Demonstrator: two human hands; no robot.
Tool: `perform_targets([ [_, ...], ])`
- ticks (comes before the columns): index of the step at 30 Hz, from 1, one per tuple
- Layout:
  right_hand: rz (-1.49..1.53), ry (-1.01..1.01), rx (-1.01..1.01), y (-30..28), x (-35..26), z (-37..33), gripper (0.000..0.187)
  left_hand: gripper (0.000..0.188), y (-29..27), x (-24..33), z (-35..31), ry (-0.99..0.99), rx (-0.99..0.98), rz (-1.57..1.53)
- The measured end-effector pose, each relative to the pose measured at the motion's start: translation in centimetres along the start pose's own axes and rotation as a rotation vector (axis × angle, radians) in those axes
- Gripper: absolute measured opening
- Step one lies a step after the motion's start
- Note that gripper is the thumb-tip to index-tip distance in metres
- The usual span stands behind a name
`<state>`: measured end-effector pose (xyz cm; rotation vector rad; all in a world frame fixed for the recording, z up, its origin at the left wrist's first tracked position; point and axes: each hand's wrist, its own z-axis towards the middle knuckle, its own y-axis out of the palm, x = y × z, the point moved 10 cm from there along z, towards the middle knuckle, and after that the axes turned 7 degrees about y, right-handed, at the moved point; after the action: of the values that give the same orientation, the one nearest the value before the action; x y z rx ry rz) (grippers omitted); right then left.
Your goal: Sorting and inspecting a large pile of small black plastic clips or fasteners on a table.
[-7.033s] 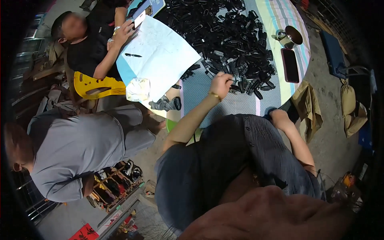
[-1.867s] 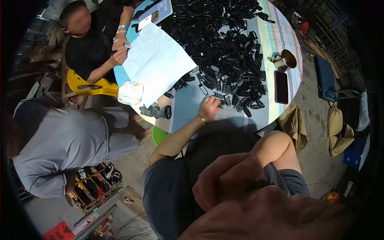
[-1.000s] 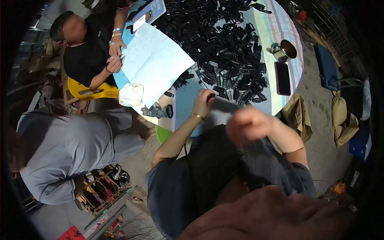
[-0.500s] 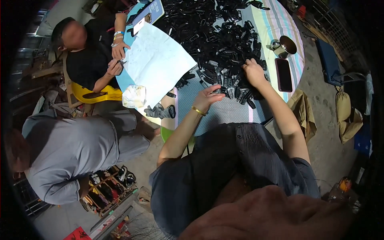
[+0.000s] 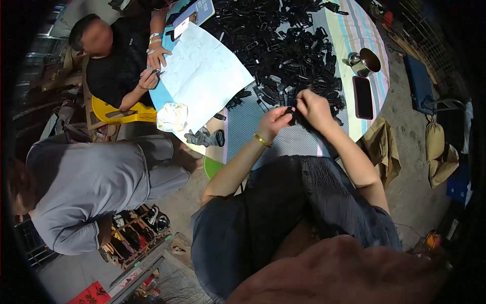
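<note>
A large heap of small black plastic pieces (image 5: 283, 55) spreads over the far part of the table. My left hand (image 5: 273, 122), with a gold bangle at its wrist, is at the heap's near edge. Its thumb and fingers pinch a small black plastic piece (image 5: 290, 110). Close by on the right, my right hand (image 5: 315, 109) has its fingers curled in over the near pieces. Whatever lies between its fingertips is too dark and small to make out.
Right of the heap are a metal mug (image 5: 365, 63) and a dark phone (image 5: 363, 97). A big white sheet (image 5: 202, 71) lies to the left, where a seated person (image 5: 119, 63) holds a pen. Dark gloves (image 5: 205, 138) rest near the table edge. Another person (image 5: 91, 187) stands at left.
My right hand has drawn back from the heap toward my left hand. The left fingers, spread before, are now closed on a black piece.
</note>
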<state>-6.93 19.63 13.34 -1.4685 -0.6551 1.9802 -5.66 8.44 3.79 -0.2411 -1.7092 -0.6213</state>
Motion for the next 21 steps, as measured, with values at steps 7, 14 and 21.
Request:
perform_targets([
  [7,0.22,-0.112,0.105,-0.7,-3.7,-2.4,0.016,0.029,0.0,0.7,-0.4,0.026,0.089,-0.144],
  [14,0.785,0.284,0.156,-0.8,-0.3,-3.3,0.032,0.032,-0.5,2.6,-0.3,0.16,0.19,0.032],
  [21,0.457,0.262,-0.009,0.1,-0.7,-3.9,0.033,0.032,-0.7,4.8,-1.0,0.266,0.178,0.158],
])
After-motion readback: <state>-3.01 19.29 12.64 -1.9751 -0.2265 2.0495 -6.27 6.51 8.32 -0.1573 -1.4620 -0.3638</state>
